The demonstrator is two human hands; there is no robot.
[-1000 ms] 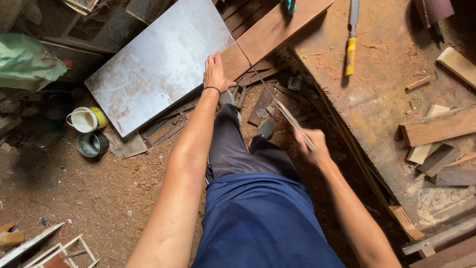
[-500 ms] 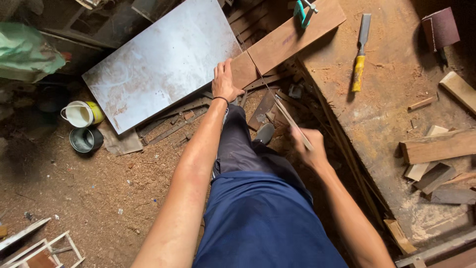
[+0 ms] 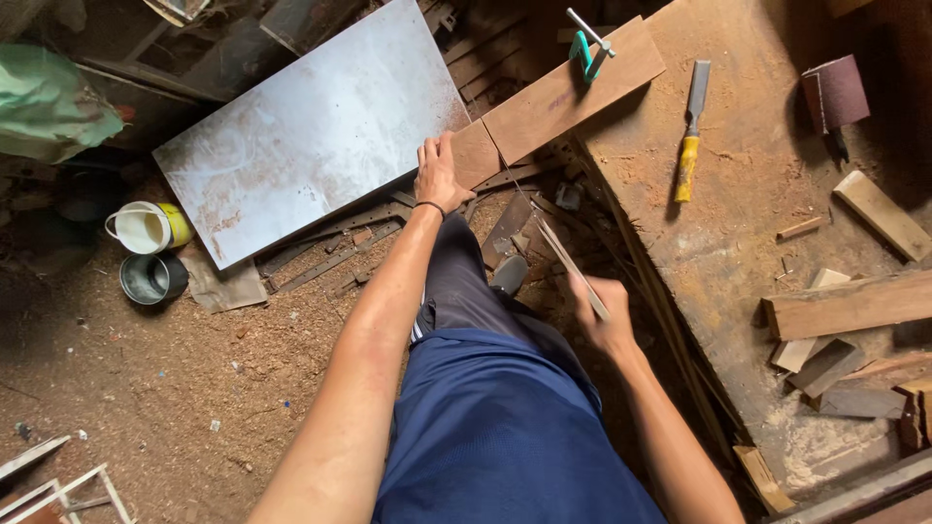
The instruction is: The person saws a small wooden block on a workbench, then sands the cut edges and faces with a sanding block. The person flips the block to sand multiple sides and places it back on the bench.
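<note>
Grey metal sheet (image 3: 311,146) lying flat on scrap wood at upper left. Just off its lower left corner, a white cup with yellow behind it (image 3: 146,227) and a dark round tin (image 3: 151,278) on the sawdust floor (image 3: 194,388). Green cloth bundle (image 3: 44,102) at far left. On the dusty worktop (image 3: 738,243): yellow-handled chisel (image 3: 691,131), roll of reddish sandpaper (image 3: 835,92), offcut blocks (image 3: 845,311) piled at right.
</note>
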